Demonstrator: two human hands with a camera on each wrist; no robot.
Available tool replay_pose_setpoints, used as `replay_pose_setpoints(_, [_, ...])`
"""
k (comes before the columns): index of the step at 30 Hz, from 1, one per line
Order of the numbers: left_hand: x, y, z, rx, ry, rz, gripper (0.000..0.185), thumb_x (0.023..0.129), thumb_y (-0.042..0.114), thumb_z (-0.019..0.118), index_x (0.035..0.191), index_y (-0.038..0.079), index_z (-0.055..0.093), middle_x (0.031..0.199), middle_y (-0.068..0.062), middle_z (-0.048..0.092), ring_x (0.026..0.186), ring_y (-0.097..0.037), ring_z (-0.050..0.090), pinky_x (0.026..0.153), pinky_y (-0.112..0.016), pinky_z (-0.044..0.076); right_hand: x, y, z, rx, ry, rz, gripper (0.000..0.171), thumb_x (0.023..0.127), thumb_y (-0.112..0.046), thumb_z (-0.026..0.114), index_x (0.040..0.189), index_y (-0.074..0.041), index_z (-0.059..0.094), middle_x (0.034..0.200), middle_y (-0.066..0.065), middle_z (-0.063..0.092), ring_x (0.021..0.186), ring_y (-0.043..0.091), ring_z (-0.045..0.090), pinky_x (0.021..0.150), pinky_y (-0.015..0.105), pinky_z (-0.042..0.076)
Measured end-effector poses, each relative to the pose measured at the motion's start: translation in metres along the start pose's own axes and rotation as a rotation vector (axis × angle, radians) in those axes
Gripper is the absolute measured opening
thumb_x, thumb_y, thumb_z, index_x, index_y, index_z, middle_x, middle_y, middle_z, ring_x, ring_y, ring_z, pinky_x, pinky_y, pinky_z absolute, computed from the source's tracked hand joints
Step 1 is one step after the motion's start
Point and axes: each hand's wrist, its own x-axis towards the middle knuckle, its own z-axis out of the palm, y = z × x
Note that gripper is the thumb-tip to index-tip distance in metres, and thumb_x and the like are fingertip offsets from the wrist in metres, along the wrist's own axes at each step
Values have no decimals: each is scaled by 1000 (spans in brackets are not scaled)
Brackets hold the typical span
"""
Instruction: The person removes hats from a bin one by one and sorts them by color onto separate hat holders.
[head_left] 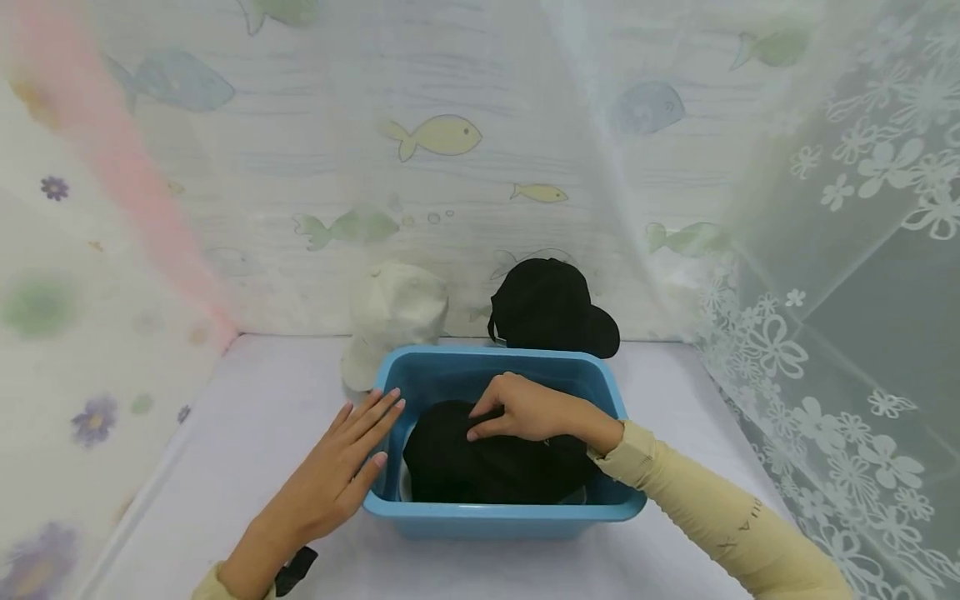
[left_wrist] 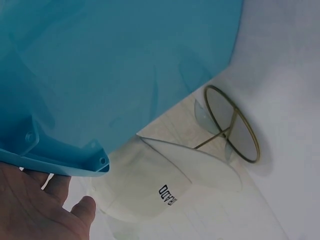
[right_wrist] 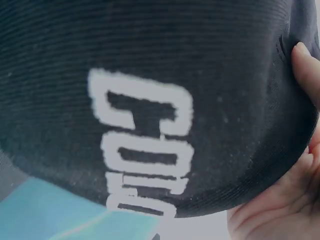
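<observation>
A blue plastic tub (head_left: 504, 521) stands on the white surface, with a black cap (head_left: 480, 467) lying inside it. My right hand (head_left: 528, 408) reaches into the tub and pinches the cap's fabric between thumb and fingers. White block letters show on this black cap (right_wrist: 225, 130) in the right wrist view, with the right hand (right_wrist: 280, 205) at its edge. My left hand (head_left: 337, 471) lies with straight fingers on the tub's left rim. From the left wrist, that hand (left_wrist: 40, 205) is seen touching the rim from outside. Something pale beneath the cap is mostly hidden.
Behind the tub, a white cap (head_left: 397, 304) and another black cap (head_left: 543, 304) stand raised near the back. A stand with a round brass-coloured ring base (left_wrist: 232, 125) shows by the white cap. Fish-patterned curtain (head_left: 442, 135) hangs behind, and sheer flowered netting (head_left: 847, 400) hangs at right.
</observation>
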Motion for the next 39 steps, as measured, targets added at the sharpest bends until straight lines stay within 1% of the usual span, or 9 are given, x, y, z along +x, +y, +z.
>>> replay_pose_setpoints(3, [0, 0, -1, -5, -8, -1, 58, 108, 21, 47, 162, 16, 28, 169, -2, 25, 157, -29, 17, 126, -28, -8, -4, 0, -2, 21, 17, -2, 18, 95, -16, 73, 110, -9, 80, 93, -4, 79, 62, -2, 55, 56, 17, 40])
replay_pose_setpoints(5, [1, 0, -1, -8, -8, -1, 58, 108, 21, 47, 162, 15, 28, 169, -2, 25, 157, -28, 16, 125, -27, -9, -7, 0, -3, 38, 38, -11, 19, 93, -13, 74, 110, -8, 80, 100, -1, 79, 71, -2, 62, 60, 16, 45])
replay_pose_setpoints(8, [1, -1, -1, -8, -5, 3, 58, 108, 20, 47, 162, 15, 28, 169, -2, 25, 157, -27, 15, 126, -27, -8, -9, -1, -4, 69, 84, -19, 19, 90, -8, 76, 109, -6, 80, 103, 1, 79, 84, -1, 69, 71, 19, 54])
replay_pose_setpoints(11, [1, -2, -1, -7, 2, 8, 57, 108, 19, 47, 162, 15, 29, 169, -3, 24, 157, -28, 16, 126, -28, -7, -11, -2, -4, 88, 138, -25, 19, 88, -5, 78, 107, -6, 81, 101, 1, 79, 92, 2, 71, 78, 23, 58])
replay_pose_setpoints(17, [1, -2, -2, -13, 8, 10, 58, 107, 18, 48, 162, 14, 29, 169, -4, 24, 157, -29, 16, 125, -26, -9, -15, -3, -6, 108, 213, -30, 17, 87, -5, 79, 104, -7, 82, 99, 1, 79, 92, 6, 73, 80, 26, 59])
replay_pose_setpoints(21, [0, -2, -3, -7, 18, 13, 57, 107, 18, 49, 161, 13, 31, 168, -5, 26, 156, -33, 19, 125, -25, -9, -17, -5, -9, 117, 208, -34, 19, 87, -5, 79, 106, -7, 81, 101, 1, 79, 93, 7, 72, 82, 26, 59])
replay_pose_setpoints(26, [-1, -3, -3, -10, 14, 8, 57, 107, 18, 49, 161, 14, 31, 168, -5, 26, 156, -32, 18, 125, -26, -9, -20, -7, -13, 121, 190, -56, 20, 88, -5, 78, 108, -7, 80, 102, 1, 79, 93, 7, 72, 82, 27, 59])
replay_pose_setpoints(30, [0, -4, -2, -21, 16, 15, 58, 106, 17, 49, 161, 14, 30, 168, -6, 26, 156, -33, 18, 125, -26, -9, -22, -6, -16, 115, 193, -81, 20, 88, -5, 78, 109, -6, 80, 103, 2, 79, 94, 8, 72, 81, 28, 59])
replay_pose_setpoints(39, [1, -2, 0, -38, 7, 7, 60, 105, 14, 51, 161, 15, 30, 169, -4, 25, 157, -32, 16, 125, -26, -9, -30, -10, -24, 103, 209, -82, 21, 89, -4, 78, 109, -6, 80, 103, 2, 79, 95, 8, 72, 82, 28, 60])
